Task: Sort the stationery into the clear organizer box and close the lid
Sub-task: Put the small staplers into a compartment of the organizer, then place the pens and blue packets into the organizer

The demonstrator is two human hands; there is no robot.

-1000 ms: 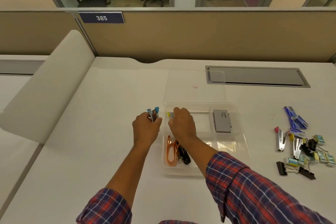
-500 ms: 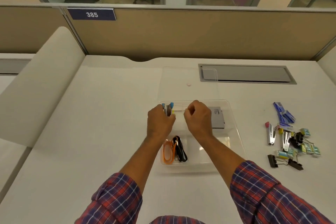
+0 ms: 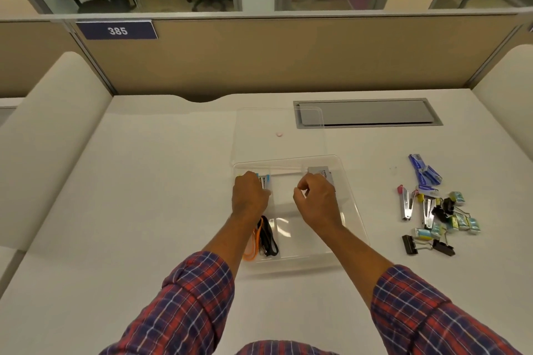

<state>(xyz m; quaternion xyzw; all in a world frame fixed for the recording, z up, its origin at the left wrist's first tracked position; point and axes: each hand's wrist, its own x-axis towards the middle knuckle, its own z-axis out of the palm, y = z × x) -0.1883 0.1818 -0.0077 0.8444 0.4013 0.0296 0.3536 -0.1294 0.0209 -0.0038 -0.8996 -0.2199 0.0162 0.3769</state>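
Left hand [image 3: 250, 196] closed on small staplers [image 3: 264, 181], right hand [image 3: 317, 200] pinched, contents unclear, both over clear organizer box [image 3: 353, 210] on desk [image 3: 144, 210]; staplers prob. light, stiff, slick metal, so grip their sides.

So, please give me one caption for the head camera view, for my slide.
Left hand lowers small staplers into the clear organizer box; right hand hovers beside, more stationery waiting.

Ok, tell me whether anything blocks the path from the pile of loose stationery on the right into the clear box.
Nothing visible does. The pile of staplers and binder clips lies on bare white desk right of the clear plastic organizer box, whose transparent lid lies flat behind it. Only the right hand hovers over the box.
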